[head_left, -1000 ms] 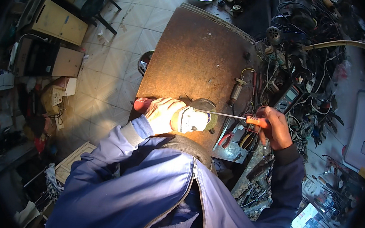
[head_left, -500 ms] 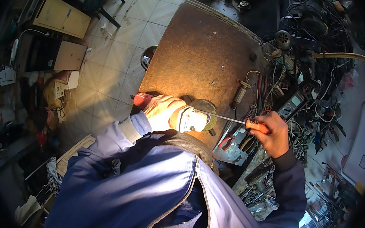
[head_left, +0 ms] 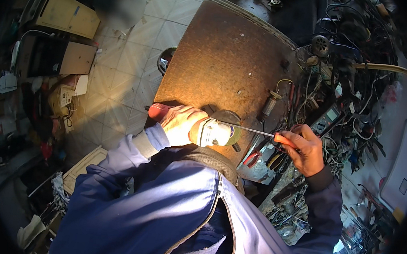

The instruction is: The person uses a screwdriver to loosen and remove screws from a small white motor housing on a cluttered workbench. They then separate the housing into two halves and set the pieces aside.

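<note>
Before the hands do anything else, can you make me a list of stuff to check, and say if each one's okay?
1. Left hand wrapped around the red power tool: ok.
2. Right hand gripping the orange-handled screwdriver: ok.
3. Screwdriver seated properly against the tool's pale head: cannot tell, too small to see.
4. Red-handled pliers apart from the screwdriver: ok.
5. Power tool switched off: cannot tell.
6. Hands protected: not ok, both are bare.

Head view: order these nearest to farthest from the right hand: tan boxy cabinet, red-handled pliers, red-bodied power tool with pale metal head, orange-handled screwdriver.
1. Orange-handled screwdriver, in the right hand.
2. Red-handled pliers, left of that hand.
3. Red-bodied power tool, farther left, in the left hand.
4. Tan boxy cabinet, far upper left.
</note>
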Motion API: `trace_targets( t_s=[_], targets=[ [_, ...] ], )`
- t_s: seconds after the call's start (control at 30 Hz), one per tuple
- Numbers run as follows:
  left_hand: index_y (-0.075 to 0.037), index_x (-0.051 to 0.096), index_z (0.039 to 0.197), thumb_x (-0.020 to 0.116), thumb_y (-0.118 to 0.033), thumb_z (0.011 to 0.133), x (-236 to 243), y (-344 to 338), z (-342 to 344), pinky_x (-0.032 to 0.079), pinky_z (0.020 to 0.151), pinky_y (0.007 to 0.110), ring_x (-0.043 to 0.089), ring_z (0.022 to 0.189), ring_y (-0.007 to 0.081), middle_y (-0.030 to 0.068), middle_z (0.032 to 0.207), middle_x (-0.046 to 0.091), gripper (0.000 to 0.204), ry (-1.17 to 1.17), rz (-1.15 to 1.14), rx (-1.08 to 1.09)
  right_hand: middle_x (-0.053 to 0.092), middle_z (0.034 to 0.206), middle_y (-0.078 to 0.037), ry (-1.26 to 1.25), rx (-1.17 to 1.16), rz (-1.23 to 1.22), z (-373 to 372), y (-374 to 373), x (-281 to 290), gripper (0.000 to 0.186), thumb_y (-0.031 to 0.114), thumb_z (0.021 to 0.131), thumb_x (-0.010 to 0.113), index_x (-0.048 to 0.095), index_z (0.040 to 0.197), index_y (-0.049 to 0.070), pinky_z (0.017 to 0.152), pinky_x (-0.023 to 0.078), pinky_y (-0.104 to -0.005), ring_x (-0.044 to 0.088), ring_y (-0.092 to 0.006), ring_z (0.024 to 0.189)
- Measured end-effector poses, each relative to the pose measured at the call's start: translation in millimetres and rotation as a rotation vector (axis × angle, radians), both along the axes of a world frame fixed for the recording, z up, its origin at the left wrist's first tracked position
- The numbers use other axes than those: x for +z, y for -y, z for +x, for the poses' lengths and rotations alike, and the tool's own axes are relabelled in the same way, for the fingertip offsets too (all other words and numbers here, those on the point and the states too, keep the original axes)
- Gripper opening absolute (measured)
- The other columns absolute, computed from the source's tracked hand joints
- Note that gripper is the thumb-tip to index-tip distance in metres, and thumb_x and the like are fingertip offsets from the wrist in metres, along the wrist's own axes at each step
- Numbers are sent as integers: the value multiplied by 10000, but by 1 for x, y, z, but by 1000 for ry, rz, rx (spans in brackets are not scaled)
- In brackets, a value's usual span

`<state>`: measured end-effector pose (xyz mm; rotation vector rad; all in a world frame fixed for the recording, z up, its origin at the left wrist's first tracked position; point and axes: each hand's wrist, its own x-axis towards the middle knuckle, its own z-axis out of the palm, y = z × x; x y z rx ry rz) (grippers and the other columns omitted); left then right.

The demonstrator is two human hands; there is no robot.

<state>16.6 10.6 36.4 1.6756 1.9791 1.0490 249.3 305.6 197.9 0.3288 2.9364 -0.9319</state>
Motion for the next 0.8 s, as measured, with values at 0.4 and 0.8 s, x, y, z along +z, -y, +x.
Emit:
trace_targets(
  t_s=[0.4, 0.8],
  targets=[
    [-69, 651, 1138, 908, -334, 680, -1, -6, 4, 567, 815, 444, 697, 899, 318, 113, 983, 693, 588, 16, -77, 23, 573, 781, -20, 221, -748, -843, 17, -9, -14, 205, 178, 1029, 639, 641, 1020, -26, 515, 398, -231, 486, -83, 533],
    [-68, 652, 1161, 876, -313, 706, 3, -6, 8, 560, 843, 447, 695, 935, 316, 122, 1040, 698, 563, 24, -108, -13, 669, 1009, -60, 185, -640, -679, 38, -15, -31, 221, 138, 934, 751, 664, 1065, -17, 670, 488, -242, 634, -105, 832]
  ],
)
